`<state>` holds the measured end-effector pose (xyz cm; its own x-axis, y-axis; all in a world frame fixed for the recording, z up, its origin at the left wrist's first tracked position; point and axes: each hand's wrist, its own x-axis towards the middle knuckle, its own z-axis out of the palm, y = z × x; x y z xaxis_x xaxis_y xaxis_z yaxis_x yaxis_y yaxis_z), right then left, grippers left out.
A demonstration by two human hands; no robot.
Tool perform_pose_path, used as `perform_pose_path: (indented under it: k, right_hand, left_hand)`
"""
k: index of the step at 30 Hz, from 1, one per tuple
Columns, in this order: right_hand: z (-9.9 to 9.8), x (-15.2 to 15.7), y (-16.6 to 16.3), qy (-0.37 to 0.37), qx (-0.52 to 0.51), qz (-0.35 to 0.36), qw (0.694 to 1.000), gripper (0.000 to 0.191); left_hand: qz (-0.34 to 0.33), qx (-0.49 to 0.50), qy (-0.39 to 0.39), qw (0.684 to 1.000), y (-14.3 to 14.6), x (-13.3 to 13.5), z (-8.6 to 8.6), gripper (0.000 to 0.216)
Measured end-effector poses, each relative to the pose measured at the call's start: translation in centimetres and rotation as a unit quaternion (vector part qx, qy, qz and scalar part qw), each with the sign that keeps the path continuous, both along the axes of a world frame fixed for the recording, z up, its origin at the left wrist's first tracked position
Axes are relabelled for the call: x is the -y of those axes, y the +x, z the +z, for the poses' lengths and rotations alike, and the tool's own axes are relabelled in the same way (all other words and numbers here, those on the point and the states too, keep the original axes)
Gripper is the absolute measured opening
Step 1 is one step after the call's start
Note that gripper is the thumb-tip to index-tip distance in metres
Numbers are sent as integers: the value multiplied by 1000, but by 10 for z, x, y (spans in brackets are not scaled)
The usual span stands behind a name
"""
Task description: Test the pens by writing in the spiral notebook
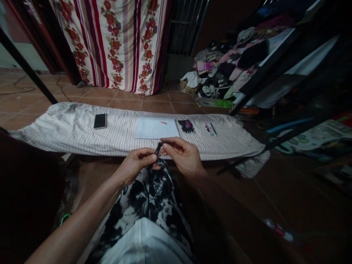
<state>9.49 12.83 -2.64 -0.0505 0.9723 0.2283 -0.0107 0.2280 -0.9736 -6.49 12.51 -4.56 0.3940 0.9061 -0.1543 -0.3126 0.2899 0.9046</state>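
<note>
The left grip (140, 157) clasped the pen (158, 148) low while the right grip (185, 154) pinched its top; light, steady, aligned pressure seemed best for something slim

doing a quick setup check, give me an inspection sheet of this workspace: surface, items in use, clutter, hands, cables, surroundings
surface: wrinkled striped cloth, bearing a spiral notebook and a group of pens
items in use: slim dark item, pen-like, held up near the cloth's near edge
clutter: dark phone-like device left of the notebook; heaped clothes beyond, at right
hands: left hand grips the slim dark item; right hand fingers its upper end, grip unclear
cables: thin cord on the floor, far left
surroundings: floral curtain, tiled floor
</note>
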Motion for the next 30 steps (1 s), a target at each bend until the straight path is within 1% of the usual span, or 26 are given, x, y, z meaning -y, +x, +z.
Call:
perform_pose_path:
  k: [3, 8, 14, 18, 21, 27, 30]
  right_hand:
    - [-1, 1, 0, 18, 31, -11, 999, 23]
    - [-2, 2, 0, 50, 73, -16, 996, 19]
    - [1, -2, -1, 56, 69, -9, 996, 18]
    - [7, -4, -3, 75, 87, -15, 993, 15]
    - [12, -5, -5, 92, 113, -14, 989, 13]
    - [26, -6, -7, 93, 142, 4, 985, 17]
    - [34, -7, -7, 121, 161, 6, 979, 16]
  left_hand:
    - [6, -7, -6, 1000, -1, 1, 2, 27]
    - [14, -35, 25, 999, -2, 2, 0, 27]
    - [11, -37, 30, 999, -3, -1, -1, 27]
    - [18, -25, 43, 999, -1, -3, 1, 29]
    - [33, 9, 45, 998, 1, -3, 2, 30]
    - [47, 51, 70, 995, 1, -3, 3, 28]
    - [48, 69, 85, 993, 1, -4, 5, 26]
